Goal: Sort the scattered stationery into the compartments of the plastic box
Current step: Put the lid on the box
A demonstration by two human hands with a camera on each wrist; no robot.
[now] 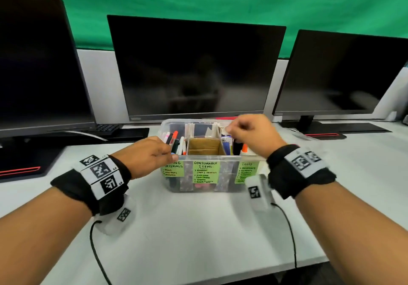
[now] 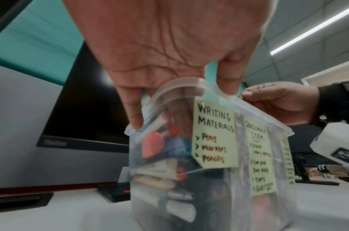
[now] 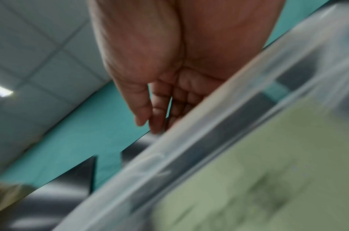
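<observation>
A clear plastic box (image 1: 227, 175) stands on the white desk in front of the middle monitor, with green labels for writing materials (image 2: 215, 132), consumable items (image 1: 206, 172) and tools (image 1: 246, 171). Pens and markers (image 1: 175, 141) stand in its left compartment. A cardboard insert (image 1: 204, 146) fills the middle, and a glue bottle (image 1: 245, 150) sits on the right. My left hand (image 1: 152, 154) grips the box's front-left corner rim (image 2: 246, 112), thumb outside and fingers inside. My right hand (image 1: 249, 132) hovers over the right compartment with loosely curled fingers (image 3: 150, 109); nothing shows in them.
Three dark monitors (image 1: 196, 68) line the back of the desk, their bases (image 1: 324, 133) and a keyboard (image 1: 106, 128) close behind the box. The bare white desk (image 1: 198, 229) stretches from the box to the front edge. Cables run from both wrist cameras.
</observation>
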